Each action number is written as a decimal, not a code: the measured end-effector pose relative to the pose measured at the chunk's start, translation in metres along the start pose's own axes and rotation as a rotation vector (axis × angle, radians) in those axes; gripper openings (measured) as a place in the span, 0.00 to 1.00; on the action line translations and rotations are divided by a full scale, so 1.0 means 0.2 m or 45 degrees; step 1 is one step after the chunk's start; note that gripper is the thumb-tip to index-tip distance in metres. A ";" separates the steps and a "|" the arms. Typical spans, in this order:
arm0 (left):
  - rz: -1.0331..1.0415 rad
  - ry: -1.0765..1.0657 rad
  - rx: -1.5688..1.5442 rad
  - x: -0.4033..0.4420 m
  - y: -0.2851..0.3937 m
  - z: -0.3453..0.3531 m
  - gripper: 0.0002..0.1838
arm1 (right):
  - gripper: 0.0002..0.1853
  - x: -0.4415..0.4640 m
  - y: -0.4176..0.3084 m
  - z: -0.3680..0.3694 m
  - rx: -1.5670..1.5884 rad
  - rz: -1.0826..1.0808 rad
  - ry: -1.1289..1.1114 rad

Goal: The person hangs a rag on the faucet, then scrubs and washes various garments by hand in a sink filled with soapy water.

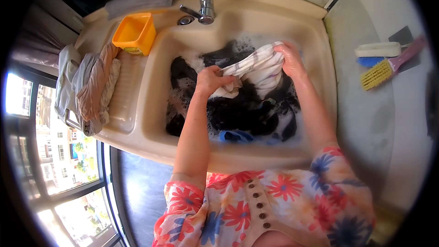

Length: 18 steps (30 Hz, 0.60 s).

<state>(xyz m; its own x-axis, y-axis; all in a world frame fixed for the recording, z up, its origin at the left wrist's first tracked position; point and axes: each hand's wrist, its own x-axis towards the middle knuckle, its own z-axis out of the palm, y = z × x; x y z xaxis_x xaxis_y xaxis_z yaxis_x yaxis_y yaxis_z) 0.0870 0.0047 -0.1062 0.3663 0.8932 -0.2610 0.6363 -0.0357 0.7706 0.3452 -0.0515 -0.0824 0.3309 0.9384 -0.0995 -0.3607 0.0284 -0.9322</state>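
A wet white garment with faint grey stripes (260, 67) is stretched between my two hands above the sink. My left hand (211, 81) is closed round its left end. At the upper right, my right hand (291, 60) grips the other end, and the cloth hangs down from there. Below it, dark clothes (242, 114) lie in soapy water in the beige sink (153, 96). A small blue cloth item (235, 136) floats at the near side. The lower folds of the white garment touch or nearly touch the dark laundry; I cannot tell which.
A chrome tap (206, 9) stands at the sink's back edge. On the left are a yellow tub (136, 34), a pile of damp clothes (89, 87) and a grey folded cloth (139, 1). Brushes (379, 74) hang on the right wall. A window (68, 155) is at lower left.
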 end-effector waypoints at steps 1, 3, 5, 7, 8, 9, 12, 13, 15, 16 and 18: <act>0.012 0.016 -0.074 0.00 0.00 -0.01 0.23 | 0.04 0.00 0.06 -0.05 -0.054 0.027 0.048; -0.014 0.027 -0.570 0.02 -0.03 -0.01 0.13 | 0.06 0.01 0.18 -0.15 -0.167 0.073 0.137; 0.016 -0.053 -1.171 0.01 -0.03 -0.06 0.09 | 0.07 -0.03 0.24 -0.12 -0.276 0.174 -0.033; -0.034 0.018 -1.255 0.00 -0.01 -0.07 0.07 | 0.08 -0.17 0.15 0.05 -0.665 0.112 -0.239; -0.024 0.044 -1.290 0.01 -0.03 -0.06 0.07 | 0.08 -0.17 0.14 0.07 -0.939 0.186 -0.433; -0.011 0.068 -1.324 0.02 -0.04 -0.05 0.07 | 0.10 -0.17 0.13 0.08 -1.212 0.256 -0.627; 0.062 0.073 -1.385 0.06 -0.08 -0.01 0.06 | 0.12 -0.13 0.11 0.05 -0.915 0.300 -0.596; -0.007 -0.006 -1.476 0.06 -0.07 0.00 0.07 | 0.12 -0.12 0.10 0.06 -0.632 0.283 -0.486; -0.147 -0.171 -1.656 0.03 -0.02 0.04 0.08 | 0.12 -0.09 0.11 0.08 -0.327 0.183 -0.421; -0.205 -0.164 -1.753 -0.01 0.04 0.05 0.10 | 0.12 -0.04 0.14 0.09 -0.223 0.225 -0.380; -0.246 -0.125 -1.865 0.01 0.03 0.13 0.10 | 0.13 0.01 0.20 0.14 0.127 0.405 -0.326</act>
<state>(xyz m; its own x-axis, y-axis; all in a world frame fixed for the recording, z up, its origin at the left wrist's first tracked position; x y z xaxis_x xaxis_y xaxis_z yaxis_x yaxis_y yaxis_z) 0.1097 -0.0046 -0.1166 0.4388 0.7961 -0.4167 -0.5345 0.6041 0.5912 0.3072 -0.0388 -0.1100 -0.0335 0.9606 -0.2759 -0.4970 -0.2555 -0.8293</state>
